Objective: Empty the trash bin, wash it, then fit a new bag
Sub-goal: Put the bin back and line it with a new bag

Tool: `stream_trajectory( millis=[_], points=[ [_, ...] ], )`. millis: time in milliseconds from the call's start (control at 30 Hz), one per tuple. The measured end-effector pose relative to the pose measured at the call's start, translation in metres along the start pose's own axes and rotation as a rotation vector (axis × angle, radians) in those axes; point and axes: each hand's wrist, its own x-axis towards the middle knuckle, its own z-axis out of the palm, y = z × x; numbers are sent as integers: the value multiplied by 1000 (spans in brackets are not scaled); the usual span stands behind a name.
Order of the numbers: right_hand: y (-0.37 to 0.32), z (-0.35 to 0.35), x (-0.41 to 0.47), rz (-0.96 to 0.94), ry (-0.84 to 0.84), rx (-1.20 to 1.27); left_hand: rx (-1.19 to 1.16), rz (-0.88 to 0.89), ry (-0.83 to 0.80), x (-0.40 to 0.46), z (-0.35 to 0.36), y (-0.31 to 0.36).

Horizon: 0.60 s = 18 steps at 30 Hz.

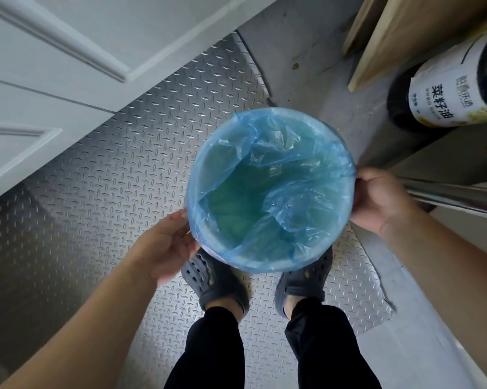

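Note:
A round trash bin [208,169] fills the middle of the head view, seen from straight above. A translucent blue bag [287,164] lines it, folded over the rim and crumpled inside, with green showing through at the bottom. My left hand [169,248] cups the bin's lower left side under the bag's edge. My right hand [377,197] grips the right rim, fingers curled on the bag and the bin. Nothing shows inside the bag.
I stand on a metal tread-plate floor [118,169], my dark clogs [214,279] just under the bin. A white panelled door [54,66] is at the left. A large oil bottle [450,88] and wooden boards [405,32] stand at the upper right.

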Motion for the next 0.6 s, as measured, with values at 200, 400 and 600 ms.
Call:
stream_trajectory(
  millis=[200,400,600],
  points=[
    [15,0,10,-46,39,25,-640,-2,-139,17,10,-21],
    [14,10,18,-70,11,-64,-567,26,-216,18,24,-26],
    [0,19,3,-183,351,-336,145,162,512,12,35,-23]
  ],
)
